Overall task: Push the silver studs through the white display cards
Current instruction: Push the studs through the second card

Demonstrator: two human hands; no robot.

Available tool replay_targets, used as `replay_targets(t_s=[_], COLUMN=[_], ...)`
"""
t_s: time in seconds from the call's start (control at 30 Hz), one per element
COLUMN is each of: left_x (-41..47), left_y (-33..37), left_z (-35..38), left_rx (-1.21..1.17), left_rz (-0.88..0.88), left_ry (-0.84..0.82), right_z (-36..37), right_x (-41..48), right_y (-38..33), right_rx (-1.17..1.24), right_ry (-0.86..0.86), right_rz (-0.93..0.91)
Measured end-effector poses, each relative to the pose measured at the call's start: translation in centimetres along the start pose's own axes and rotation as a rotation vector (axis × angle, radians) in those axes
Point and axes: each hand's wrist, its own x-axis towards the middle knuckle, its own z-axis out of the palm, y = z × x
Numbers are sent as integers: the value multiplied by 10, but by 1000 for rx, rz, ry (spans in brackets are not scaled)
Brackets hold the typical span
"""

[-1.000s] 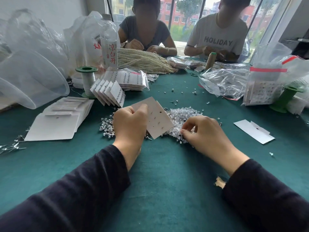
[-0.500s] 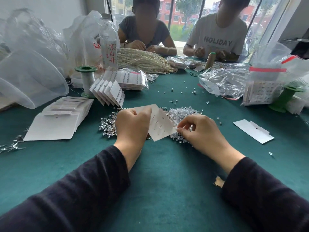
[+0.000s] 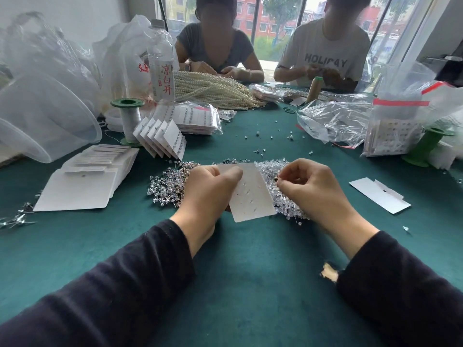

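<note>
My left hand (image 3: 208,194) grips a white display card (image 3: 250,194) by its left edge, thumb on its face, holding it tilted above the green table; a few stud posts show through it. Just right of the card, my right hand (image 3: 313,189) pinches a small silver stud (image 3: 277,179) between thumb and forefinger at the card's upper right edge. Beneath both hands lies a heap of silver studs (image 3: 167,186), with clear stud backs (image 3: 273,169) piled to the right.
Blank cards (image 3: 80,181) are stacked at left, finished cards (image 3: 162,139) fanned behind them by a green spool (image 3: 128,121). A loose card (image 3: 379,195) lies right. Plastic bags, a water bottle (image 3: 161,63), pearl strands (image 3: 213,90) and two seated people fill the far side.
My left hand has lowered and turned the card more upright toward me. My right hand lifted off the pile with a stud and came to the card's right edge.
</note>
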Motion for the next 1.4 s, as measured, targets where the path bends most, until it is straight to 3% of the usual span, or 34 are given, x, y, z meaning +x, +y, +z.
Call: replay_targets(t_s=[0.6,1.13,1.4], left_x=[4,-1,-3], left_y=[-6,-4,-4], left_z=[1,3,4], left_rx=[43,136,137], left_rz=[-15,48,75], left_ry=[-121,-147,-143], right_z=[-3,-4,11], right_x=[-4,-16,-24], right_y=[-7,-23,-28], right_rx=[155,169,-160], right_ry=[8,-15,-16], right_rz=[46,-54,-275])
